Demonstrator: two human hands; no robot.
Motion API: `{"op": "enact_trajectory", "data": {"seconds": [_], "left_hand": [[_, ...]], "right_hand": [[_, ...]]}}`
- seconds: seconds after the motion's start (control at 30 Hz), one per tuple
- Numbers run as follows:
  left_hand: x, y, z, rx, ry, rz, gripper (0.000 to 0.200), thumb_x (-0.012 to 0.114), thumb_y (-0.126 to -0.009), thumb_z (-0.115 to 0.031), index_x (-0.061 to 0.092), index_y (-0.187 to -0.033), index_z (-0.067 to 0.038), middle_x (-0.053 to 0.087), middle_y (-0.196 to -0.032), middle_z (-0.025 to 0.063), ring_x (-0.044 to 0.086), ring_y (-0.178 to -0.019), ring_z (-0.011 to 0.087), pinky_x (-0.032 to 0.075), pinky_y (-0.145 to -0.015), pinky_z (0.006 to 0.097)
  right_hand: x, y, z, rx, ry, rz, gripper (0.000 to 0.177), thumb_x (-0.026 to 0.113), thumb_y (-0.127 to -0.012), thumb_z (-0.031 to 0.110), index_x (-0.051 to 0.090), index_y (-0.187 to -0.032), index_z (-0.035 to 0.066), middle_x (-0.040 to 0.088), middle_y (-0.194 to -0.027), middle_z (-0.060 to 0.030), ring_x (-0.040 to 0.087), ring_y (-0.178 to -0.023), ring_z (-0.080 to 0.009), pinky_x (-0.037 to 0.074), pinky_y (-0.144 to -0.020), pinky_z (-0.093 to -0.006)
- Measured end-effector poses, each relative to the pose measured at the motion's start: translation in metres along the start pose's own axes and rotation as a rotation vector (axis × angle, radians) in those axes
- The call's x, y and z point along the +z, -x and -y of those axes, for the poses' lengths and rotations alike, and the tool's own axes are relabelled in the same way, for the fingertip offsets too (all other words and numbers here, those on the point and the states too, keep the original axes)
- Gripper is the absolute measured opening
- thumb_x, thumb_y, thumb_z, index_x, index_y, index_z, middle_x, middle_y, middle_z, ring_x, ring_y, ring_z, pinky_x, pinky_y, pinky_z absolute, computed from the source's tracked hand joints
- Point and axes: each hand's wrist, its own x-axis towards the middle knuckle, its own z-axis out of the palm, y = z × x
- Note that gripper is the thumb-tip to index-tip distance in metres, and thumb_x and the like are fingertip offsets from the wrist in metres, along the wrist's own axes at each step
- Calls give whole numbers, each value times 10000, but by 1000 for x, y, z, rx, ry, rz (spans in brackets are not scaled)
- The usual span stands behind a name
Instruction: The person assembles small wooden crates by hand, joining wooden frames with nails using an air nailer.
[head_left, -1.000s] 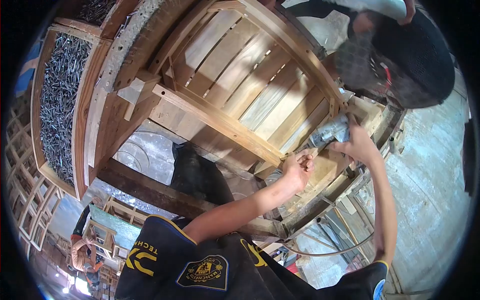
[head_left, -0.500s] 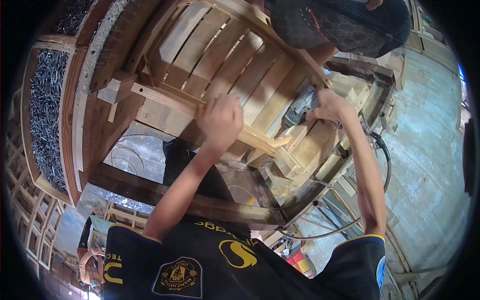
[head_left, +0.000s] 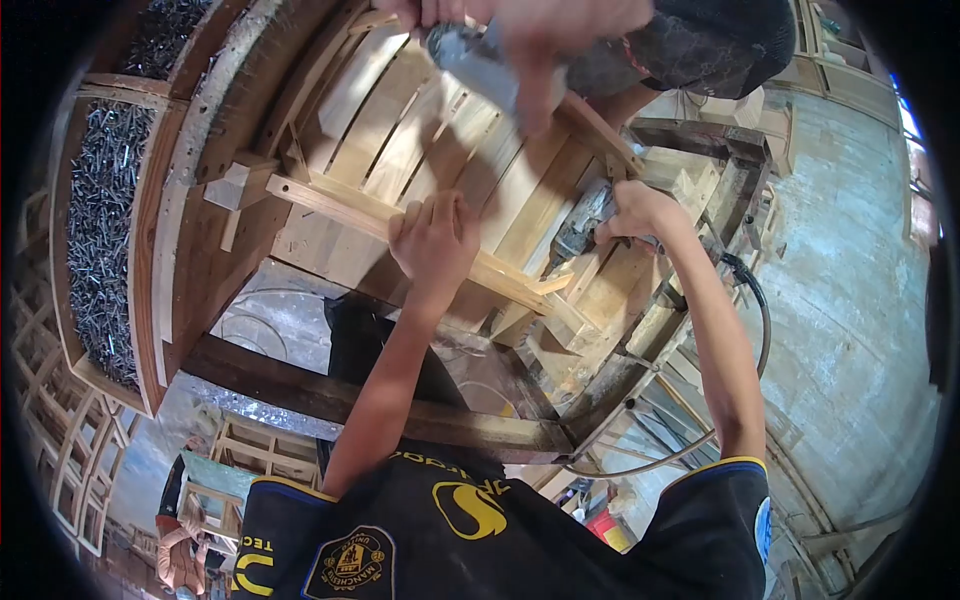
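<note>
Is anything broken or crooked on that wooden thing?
Nothing stands out. The strip under the left hand lies straight across the slats, the right hand grips the tool, and the nails lie inside their tray.

Left hand (head_left: 435, 240) gone from rail (head_left: 330, 203) end beside power tool (head_left: 578, 228) to rail middle, fingers now curled over it. Co-worker's hand (head_left: 545, 35) with grey tool (head_left: 470, 55) newly in above rail.

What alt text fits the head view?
The right hand holds a power tool against a slatted wooden frame, while the left hand grips its rail. Another person's hand holds a grey tool above.
</note>
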Motion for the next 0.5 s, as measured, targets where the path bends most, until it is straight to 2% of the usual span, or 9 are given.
{"op": "enact_trajectory", "data": {"seconds": [0.1, 0.2, 0.23, 0.3, 0.37, 0.43, 0.5], "left_hand": [[-3, 0, -1, -23, 17, 57, 25, 618, -811, -189, 618, -827, -171, 594, -667, -17, 575, -638, 232, 375, -623, 398], [-3, 0, 1, 13, -7, 24, 18, 608, -816, -192, 607, -819, -174, 577, -651, -9, 564, -624, 246, 366, -604, 406], [0, 1, 6, 44, -24, 24, 32, 594, -822, -193, 607, -835, -167, 593, -665, -1, 577, -631, 250, 365, -593, 420], [0, 0, 8, 48, -2, 6, 44, 592, -816, -193, 615, -829, -158, 607, -681, 10, 588, -652, 256, 371, -603, 427], [-1, -1, 3, 49, 20, 18, 56, 587, -809, -190, 624, -818, -148, 624, -706, 19, 600, -683, 259, 384, -633, 433], [-4, 0, 1, 25, 26, 56, 71, 579, -800, -184, 633, -800, -137, 644, -739, 26, 613, -723, 258, 405, -682, 437], [-3, 2, 1, 128, 24, -11, 100, 564, -806, -194, 641, -780, -135, 648, -736, 35, 615, -713, 264, 415, -746, 447]], "right_hand": [[7, -8, -17, -77, -49, -17, 495, 779, -702, 289, 574, -921, -104, 645, -664, -185, 647, -559, -313, 525, -563, -400], [24, 23, -36, -302, 64, -622, 607, 779, -692, 287, 488, -1090, -65, 662, -750, -208, 659, -687, -381, 536, -662, -425], [22, 49, -34, -179, 40, -588, 667, 780, -684, 275, 409, -1160, -8, 664, -848, -238, 647, -795, -423, 520, -730, -452], [25, 119, -29, -56, -170, -615, 639, 774, -678, 306, 421, -1108, -10, 647, -879, -260, 637, -860, -421, 502, -765, -476], [59, 172, -42, 32, -318, -761, 636, 771, -678, 305, 409, -1109, 9, 650, -810, -247, 638, -778, -435, 503, -702, -494], [108, 212, -57, -40, -471, -952, 672, 774, -681, 318, 391, -1144, 19, 647, -759, -242, 635, -724, -443, 498, -654, -508], [161, 234, -62, 111, -477, -993, 708, 781, -684, 332, 385, -1182, 22, 649, -767, -242, 635, -735, -446, 496, -654, -509]]}}
